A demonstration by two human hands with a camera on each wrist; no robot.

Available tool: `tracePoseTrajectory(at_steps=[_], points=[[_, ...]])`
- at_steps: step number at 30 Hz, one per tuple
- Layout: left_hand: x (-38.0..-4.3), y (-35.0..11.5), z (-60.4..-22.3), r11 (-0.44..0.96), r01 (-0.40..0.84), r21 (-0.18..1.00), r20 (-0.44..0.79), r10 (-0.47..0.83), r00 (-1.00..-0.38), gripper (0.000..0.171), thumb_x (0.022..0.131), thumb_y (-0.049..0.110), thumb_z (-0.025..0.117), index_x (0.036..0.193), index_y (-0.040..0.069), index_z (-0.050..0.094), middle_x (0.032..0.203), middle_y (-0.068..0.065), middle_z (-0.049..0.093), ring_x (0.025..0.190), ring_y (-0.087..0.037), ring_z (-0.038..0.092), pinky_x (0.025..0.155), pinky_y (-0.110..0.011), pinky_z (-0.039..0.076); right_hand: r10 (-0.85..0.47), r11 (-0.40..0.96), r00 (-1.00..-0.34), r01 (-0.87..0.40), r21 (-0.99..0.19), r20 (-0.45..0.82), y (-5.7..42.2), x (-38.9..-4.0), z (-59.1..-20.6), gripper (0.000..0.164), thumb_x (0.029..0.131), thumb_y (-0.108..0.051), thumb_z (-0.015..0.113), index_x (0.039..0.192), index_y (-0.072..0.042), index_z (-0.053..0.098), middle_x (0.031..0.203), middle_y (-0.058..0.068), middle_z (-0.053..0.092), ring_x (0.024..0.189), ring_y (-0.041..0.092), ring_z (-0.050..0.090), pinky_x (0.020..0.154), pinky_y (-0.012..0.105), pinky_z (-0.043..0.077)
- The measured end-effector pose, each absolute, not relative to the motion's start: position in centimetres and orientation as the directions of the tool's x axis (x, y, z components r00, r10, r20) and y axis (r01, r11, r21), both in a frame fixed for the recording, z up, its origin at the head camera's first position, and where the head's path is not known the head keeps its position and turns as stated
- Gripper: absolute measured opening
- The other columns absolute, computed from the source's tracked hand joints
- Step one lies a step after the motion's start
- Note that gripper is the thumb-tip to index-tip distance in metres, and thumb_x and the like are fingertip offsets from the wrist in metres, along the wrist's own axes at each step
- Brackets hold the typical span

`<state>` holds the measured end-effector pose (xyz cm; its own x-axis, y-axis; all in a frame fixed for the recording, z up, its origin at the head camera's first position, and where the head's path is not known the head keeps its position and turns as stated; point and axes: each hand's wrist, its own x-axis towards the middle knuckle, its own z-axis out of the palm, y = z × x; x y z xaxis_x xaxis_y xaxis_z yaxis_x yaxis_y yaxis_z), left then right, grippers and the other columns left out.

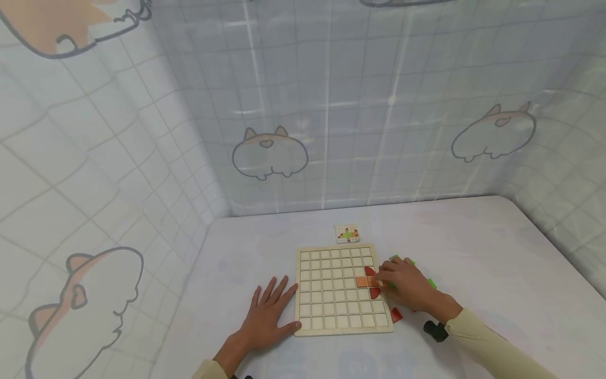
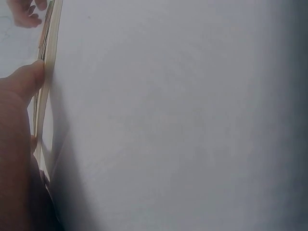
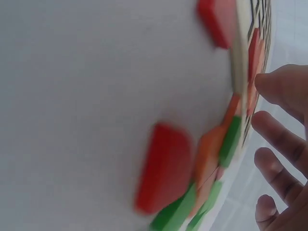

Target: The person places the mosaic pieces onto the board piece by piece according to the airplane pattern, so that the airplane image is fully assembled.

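A square wooden grid board lies on the table. My left hand rests flat at its left side, fingers spread, with thumb and forefinger touching the edge. Above the board's right edge is my right hand, its fingers loosely bent. In the right wrist view thumb and forefinger stand apart beside the board, with no piece visible between them. Orange tiles sit in the grid by the right fingertips, with a red tile above and another red tile below. The right hand partly hides this spot.
A small pattern card lies behind the board. Loose pieces lie right of it: a red block, green pieces and, in the right wrist view, an orange piece. A patterned curtain surrounds the table's back and sides.
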<state>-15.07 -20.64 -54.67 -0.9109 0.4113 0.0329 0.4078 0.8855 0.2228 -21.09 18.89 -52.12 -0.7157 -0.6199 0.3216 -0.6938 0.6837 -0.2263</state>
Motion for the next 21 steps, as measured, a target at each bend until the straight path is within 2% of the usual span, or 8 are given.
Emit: tracePoseTrajectory(at_steps=[7, 14, 21], points=[[-15.1, -20.7, -54.7, 0.888, 0.407, 0.213, 0.034, 0.41, -0.911, 0.084, 0.089, 0.077, 0.038, 0.157, 0.029, 0.026, 0.163, -0.002, 0.015, 0.149, -0.032, 0.007, 0.111, -0.063, 0.006, -0.556, 0.755, -0.786, -0.613, -0.232, 0.269, 21.0, -20.6, -52.3, 0.021, 0.081, -0.021, 0.082, 0.099, -0.028, 0.074, 0.098, -0.013, 0.061, 0.091, 0.011, 0.047, 0.072, 0.032, 0.034], [-15.1, -20.7, -54.8, 0.888, 0.407, 0.214, 0.038, 0.409, -0.912, 0.084, 0.089, 0.077, 0.038, 0.157, 0.029, 0.026, 0.164, -0.001, 0.015, 0.149, -0.031, 0.007, 0.111, -0.063, 0.006, -0.526, 0.78, -0.807, -0.584, -0.225, 0.268, 22.6, -20.3, -52.4, 0.025, 0.079, -0.027, 0.084, 0.102, -0.026, 0.075, 0.099, -0.012, 0.062, 0.09, 0.012, 0.048, 0.071, 0.032, 0.035], [-15.0, -20.7, -54.7, 0.885, 0.412, 0.217, 0.044, 0.413, -0.91, 0.084, 0.089, 0.076, 0.039, 0.157, 0.029, 0.026, 0.163, -0.002, 0.015, 0.149, -0.032, 0.008, 0.111, -0.064, 0.007, -0.486, 0.812, -0.83, -0.545, -0.209, 0.274, 23.6, -19.9, -52.5, 0.019, 0.079, -0.027, 0.083, 0.097, -0.027, 0.075, 0.096, -0.012, 0.06, 0.09, 0.013, 0.05, 0.071, 0.034, 0.037]])
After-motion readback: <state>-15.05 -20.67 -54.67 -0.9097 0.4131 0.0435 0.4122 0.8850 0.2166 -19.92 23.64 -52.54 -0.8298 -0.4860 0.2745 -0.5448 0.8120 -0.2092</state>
